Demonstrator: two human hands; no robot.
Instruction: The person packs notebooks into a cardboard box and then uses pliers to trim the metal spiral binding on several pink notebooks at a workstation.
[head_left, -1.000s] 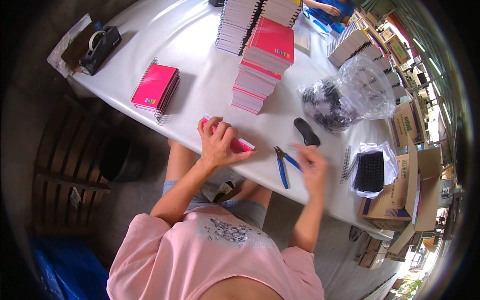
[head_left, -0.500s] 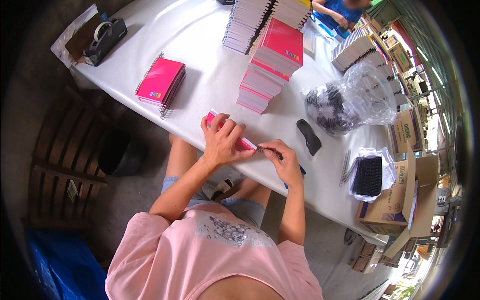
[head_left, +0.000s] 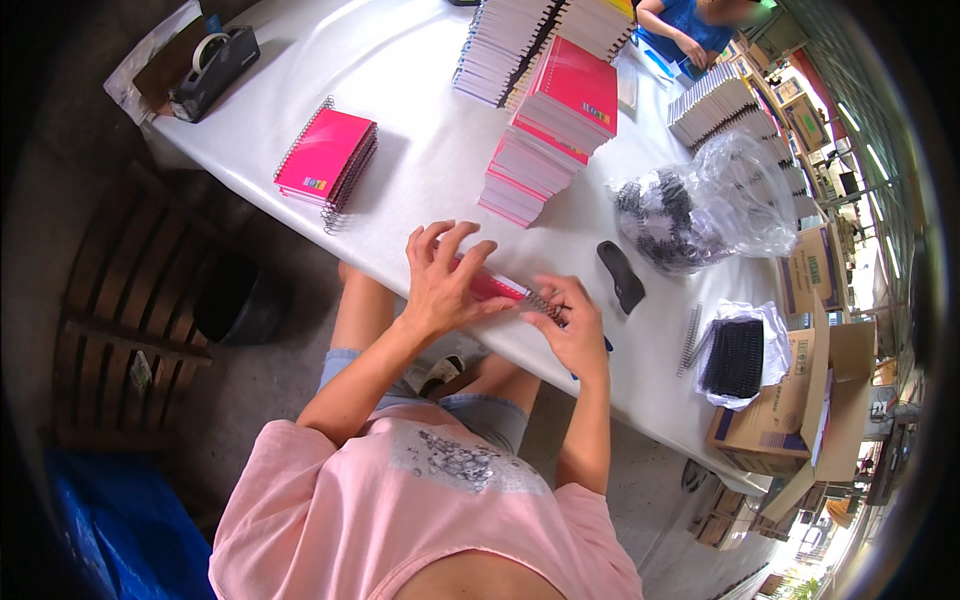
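Observation:
My left hand curls over a small pink-covered notebook, thumb along its near side and several fingertips lifted. The notebook is tilted up at the table's near edge, partly hidden by my fingers. From its right end juts a dark spiral binding coil, pinched by my right hand. How far the coil runs into the holes cannot be seen. Left of my hands lies a small pile of spiral-bound pink notebooks. Beyond them stands a tall, stepped stack of pink notebooks without visible coils.
A black curved tool lies right of my hands, before a clear plastic bag of dark coils. Farther right are a wrapped coil bundle and an open carton. A tape dispenser sits far left; a co-worker sits opposite.
My left fingers have lifted and spread off the cover. My right hand has shifted slightly, and more of the coil now shows between my hands.

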